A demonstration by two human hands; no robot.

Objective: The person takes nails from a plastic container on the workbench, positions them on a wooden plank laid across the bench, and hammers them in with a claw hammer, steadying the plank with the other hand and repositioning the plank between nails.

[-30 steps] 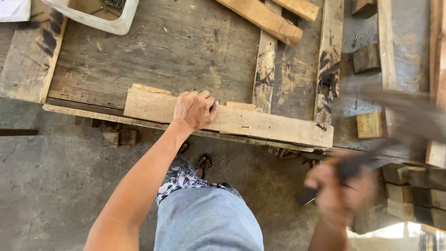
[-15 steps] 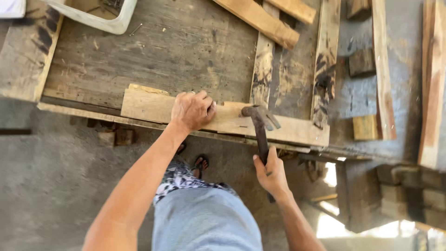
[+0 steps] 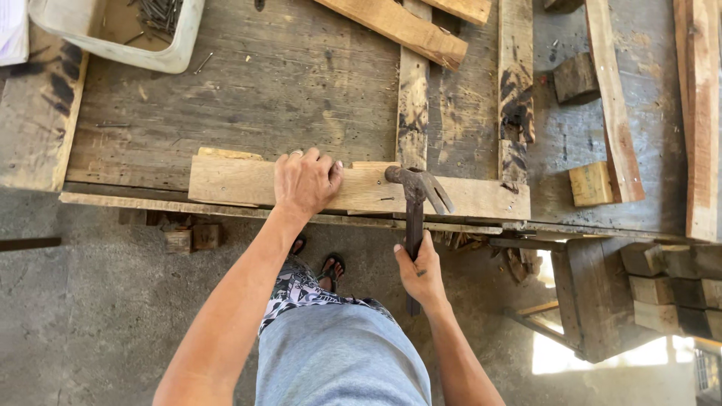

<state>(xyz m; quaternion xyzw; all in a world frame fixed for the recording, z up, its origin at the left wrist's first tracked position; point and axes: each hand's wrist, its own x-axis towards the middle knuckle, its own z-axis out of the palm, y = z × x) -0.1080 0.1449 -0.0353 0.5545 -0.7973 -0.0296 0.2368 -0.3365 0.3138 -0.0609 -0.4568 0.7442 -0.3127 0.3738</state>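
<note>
the hammer (image 3: 416, 197) sits with its head down on the pale plank (image 3: 361, 188), near the middle of that board, its claw pointing right and its dark handle running back toward me over the table edge. i see my right hand (image 3: 421, 272) clenched around the handle about halfway down, with the butt end sticking out below the fist. my left hand (image 3: 304, 180) lies flat on the same plank, just left of the hammer head, fingers spread over the far edge and pressing down; it holds nothing, only bears on the wood. the plank lies crosswise along the near edge of the worn wooden table (image 3: 248, 90), across the ends of two upright slats (image 3: 413, 98). at the far left corner i see a white tub (image 3: 162, 56) with nails in it. a small wood block (image 3: 591, 184) lies to the right of the plank.
</note>
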